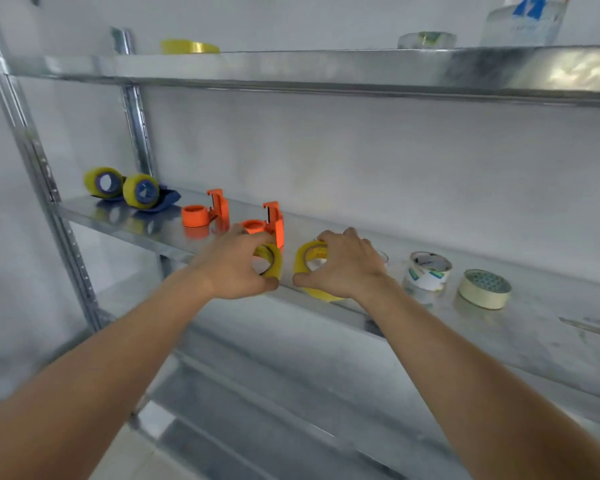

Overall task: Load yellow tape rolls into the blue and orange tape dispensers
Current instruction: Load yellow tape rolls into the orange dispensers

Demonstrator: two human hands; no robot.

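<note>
My left hand [234,268] grips a yellow tape roll [270,259] upright at the front of the middle shelf. My right hand [347,265] holds a second yellow tape roll [309,259] just to its right; another yellow roll [323,293] lies flat beneath that hand. Two empty orange dispensers stand behind: one [219,211] with its orange hub [194,215] beside it, the other [274,223] right behind my left hand. At the far left, two blue dispensers [104,182] [142,191] carry yellow rolls.
A white printed tape roll [428,270] and a cream masking tape roll [485,288] sit to the right on the metal shelf [534,327]. The upper shelf [291,65] holds a flat yellow roll [189,46], a clear roll [426,39] and a plastic container [527,20].
</note>
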